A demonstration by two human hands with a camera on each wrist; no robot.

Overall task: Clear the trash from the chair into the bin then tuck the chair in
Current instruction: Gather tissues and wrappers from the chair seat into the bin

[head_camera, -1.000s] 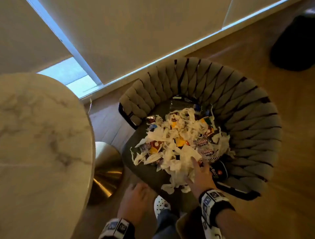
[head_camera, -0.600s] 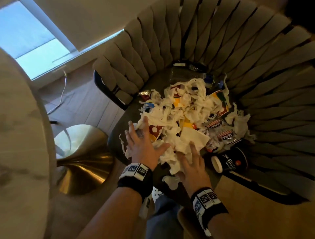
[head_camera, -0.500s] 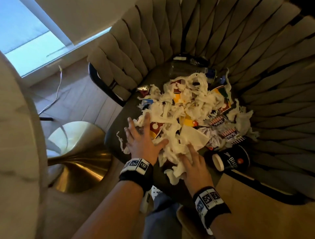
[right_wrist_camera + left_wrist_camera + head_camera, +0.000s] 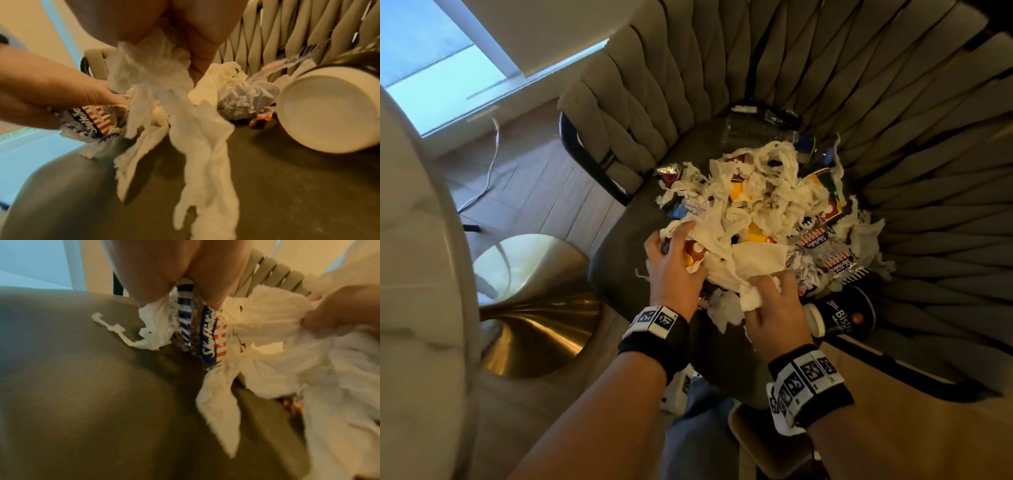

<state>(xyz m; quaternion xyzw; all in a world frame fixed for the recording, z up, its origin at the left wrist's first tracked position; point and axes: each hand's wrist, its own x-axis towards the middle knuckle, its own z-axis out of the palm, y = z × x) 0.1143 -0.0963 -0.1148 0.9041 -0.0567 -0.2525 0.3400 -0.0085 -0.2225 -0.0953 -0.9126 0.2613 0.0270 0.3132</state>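
Observation:
A heap of torn white tissue and snack wrappers (image 4: 760, 212) covers the dark seat of a woven beige chair (image 4: 619, 260). My left hand (image 4: 671, 260) grips tissue and a blue striped wrapper (image 4: 207, 337) at the heap's near left edge. The right hand (image 4: 774, 301) clutches a wad of white tissue (image 4: 164, 78) at the near right edge, long strips hanging from it. A dark paper cup (image 4: 842, 315) lies on its side by my right hand, its white bottom (image 4: 329, 110) facing me. A clear plastic bottle (image 4: 767, 133) lies at the back of the seat.
A marble round table (image 4: 414, 274) with a brass pedestal base (image 4: 534, 308) stands to the left. Wooden floor (image 4: 534, 192) and a white cable lie between table and chair. The chair's curved woven back (image 4: 911, 137) wraps the far and right sides. No bin is in view.
Both hands went from lying flat on the heap to curling around tissue and wrappers, bunching them together. The view has come closer to the seat.

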